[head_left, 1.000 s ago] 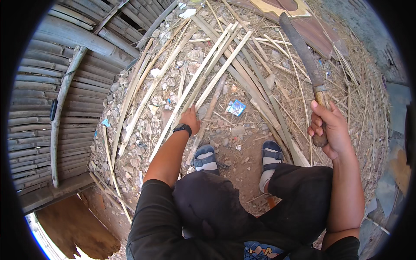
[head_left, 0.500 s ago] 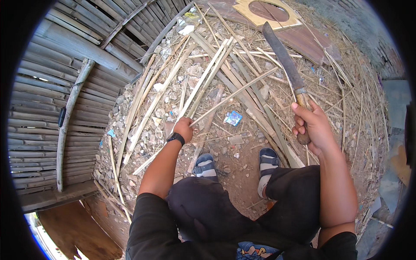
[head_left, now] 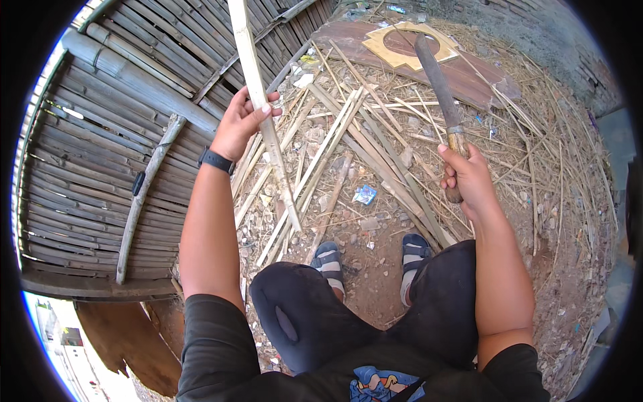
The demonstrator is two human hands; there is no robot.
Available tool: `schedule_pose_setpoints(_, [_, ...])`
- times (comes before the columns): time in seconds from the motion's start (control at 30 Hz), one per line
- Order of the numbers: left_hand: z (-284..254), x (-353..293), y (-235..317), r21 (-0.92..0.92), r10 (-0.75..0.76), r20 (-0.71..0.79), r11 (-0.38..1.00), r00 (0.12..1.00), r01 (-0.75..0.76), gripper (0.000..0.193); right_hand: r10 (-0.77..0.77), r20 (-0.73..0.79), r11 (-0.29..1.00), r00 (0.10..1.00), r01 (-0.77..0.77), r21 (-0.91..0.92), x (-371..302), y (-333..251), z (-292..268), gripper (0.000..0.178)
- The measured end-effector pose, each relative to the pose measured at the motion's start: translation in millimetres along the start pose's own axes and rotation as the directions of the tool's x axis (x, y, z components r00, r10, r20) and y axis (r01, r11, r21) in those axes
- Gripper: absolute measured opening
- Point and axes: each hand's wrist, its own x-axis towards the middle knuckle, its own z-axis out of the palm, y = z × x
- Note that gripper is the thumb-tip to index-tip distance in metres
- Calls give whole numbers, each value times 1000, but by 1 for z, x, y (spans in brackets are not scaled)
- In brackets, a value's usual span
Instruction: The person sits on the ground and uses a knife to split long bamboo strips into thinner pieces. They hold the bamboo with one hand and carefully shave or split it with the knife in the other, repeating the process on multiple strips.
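My left hand (head_left: 242,126) is raised at the left, pinching a long pale bamboo strip (head_left: 273,151) between thumb and fingers. The strip stands steeply, its upper end running out of the top of the view and its lower end above the ground near my left foot. On the right, my right hand (head_left: 467,175) is wrapped round the wooden handle of a machete (head_left: 439,84). Its dark, broad blade points up and away from me, apart from the strip. Between and beyond my hands, split bamboo strips (head_left: 320,161) lie crossed on the ground.
A bamboo-slat wall (head_left: 87,181) with a leaning pole (head_left: 149,201) stands close on the left. At the back, a pale board with a round hole (head_left: 375,47) rests on a brown panel (head_left: 335,30). Straw and stones cover the ground; a blue wrapper (head_left: 364,195) lies ahead of my feet.
My left hand has risen from near the ground, up and to the left, with a bamboo strip now upright in it. The machete stays in my right hand, shifted slightly left.
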Motion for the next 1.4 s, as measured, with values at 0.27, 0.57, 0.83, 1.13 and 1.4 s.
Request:
schedule_pose_setpoints(0.27, [47,29,26,-2,-76,-77,997,994,76,27,22,77,997,997,-16,-70,2,4,-17,29])
schedule_pose_setpoints(0.57, [53,-16,64,179,387,-389,922,836,-344,50,38,95,997,995,-31,-76,2,7,-32,30])
schedule_pose_setpoints(0.83, [47,-86,110,88,560,-522,786,644,-611,63,30,103,989,994,-14,-146,4,8,-29,64])
schedule_pose_setpoints(1.13, [27,-115,109,-10,423,-649,826,633,-563,79,62,94,955,994,-32,-295,9,17,-22,97])
schedule_pose_setpoints(1.4, [9,-122,98,7,378,-717,844,585,-536,80,-58,258,853,964,182,-490,-20,28,33,51])
